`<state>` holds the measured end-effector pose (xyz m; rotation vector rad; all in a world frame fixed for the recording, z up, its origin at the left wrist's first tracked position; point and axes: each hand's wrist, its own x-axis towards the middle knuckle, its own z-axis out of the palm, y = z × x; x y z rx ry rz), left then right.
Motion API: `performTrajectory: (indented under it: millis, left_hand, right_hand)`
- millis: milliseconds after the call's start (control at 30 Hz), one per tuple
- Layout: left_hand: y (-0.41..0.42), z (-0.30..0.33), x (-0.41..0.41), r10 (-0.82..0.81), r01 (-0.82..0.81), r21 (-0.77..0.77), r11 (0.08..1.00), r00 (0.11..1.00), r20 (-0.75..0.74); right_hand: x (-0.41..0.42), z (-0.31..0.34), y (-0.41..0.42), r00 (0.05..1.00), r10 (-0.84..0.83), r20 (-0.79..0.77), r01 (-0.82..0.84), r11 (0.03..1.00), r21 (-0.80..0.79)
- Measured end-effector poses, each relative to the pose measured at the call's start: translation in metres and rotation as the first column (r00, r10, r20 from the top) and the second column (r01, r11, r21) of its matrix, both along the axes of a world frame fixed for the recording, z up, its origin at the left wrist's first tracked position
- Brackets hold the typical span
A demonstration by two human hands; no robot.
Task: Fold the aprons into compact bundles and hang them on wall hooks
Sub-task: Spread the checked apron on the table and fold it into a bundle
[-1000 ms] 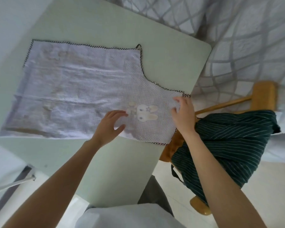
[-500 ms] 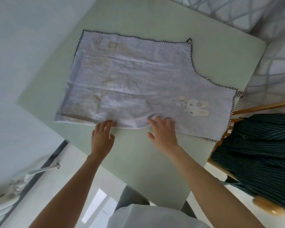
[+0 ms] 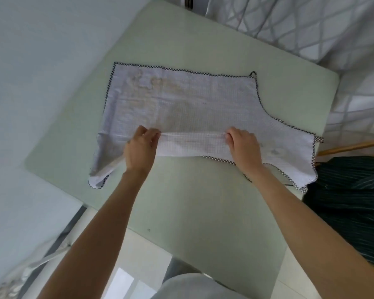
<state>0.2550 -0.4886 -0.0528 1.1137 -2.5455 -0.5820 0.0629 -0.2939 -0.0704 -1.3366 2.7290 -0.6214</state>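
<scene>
Nearest to us, both our hands pinch the near edge of the pale lilac checked cotton apron with black scalloped trim [image 3: 181,108], which lies across the pale green tabletop [image 3: 203,201]: our left hand [image 3: 139,147] has fingers and thumb curled round a raised ridge of cloth, and our right hand [image 3: 243,146] grips the same ridge further along, so the edge between them stands lifted and pulled fairly taut

As we judge it, we are carrying that near edge over toward the far edge for a lengthwise fold. What could spoil it is the slack outside our grip: the lower left corner droops in a crumpled flap, and the bib end on the right hangs past the table's edge, so either may drag, bunch or pull the fold crooked. If one hand travels ahead of the other, the trim lines will not meet

Just beyond the bib end, a dark green striped garment [image 3: 352,203] lies draped over a wooden chair [image 3: 354,145], close enough for the hanging cloth to catch on it. Farthest off hangs a white curtain with grey lattice pattern [image 3: 311,29]
</scene>
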Motion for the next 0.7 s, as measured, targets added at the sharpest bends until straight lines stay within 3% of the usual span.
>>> performTrajectory:
  millis: [100, 233, 300, 400, 533, 700]
  left_hand:
    - [-0.024, 0.001, -0.037, -0.036, 0.038, 0.028, 0.999, 0.997, -0.07]
    - [-0.032, -0.016, -0.056, -0.218, 0.22, 0.145, 0.965, 0.976, -0.029]
    - [-0.025, -0.028, -0.043, -0.319, 0.317, 0.1, 0.943, 0.948, 0.003]
    - [-0.019, -0.051, -0.022, -0.407, 0.403, 0.057, 0.913, 0.903, 0.14]
    - [-0.012, -0.067, -0.015, -0.387, 0.382, 0.065, 0.922, 0.895, 0.221]
    - [-0.016, -0.065, -0.033, -0.273, 0.247, 0.121, 0.961, 0.916, 0.294]
  right_hand:
    - [-0.035, 0.003, -0.027, 0.993, -0.089, -0.076, 0.089, 0.996, -0.004]
    - [-0.052, 0.007, -0.042, 0.973, -0.232, -0.002, 0.23, 0.965, -0.124]
    - [-0.037, 0.005, -0.036, 0.985, -0.156, -0.081, 0.143, 0.979, -0.145]
    - [-0.007, -0.02, -0.016, 0.998, 0.022, -0.057, -0.018, 0.998, 0.065]
    - [0.007, -0.044, 0.009, 0.991, -0.129, 0.031, 0.115, 0.95, 0.289]
    - [-0.004, -0.036, 0.022, 0.931, -0.325, 0.164, 0.283, 0.93, 0.235]
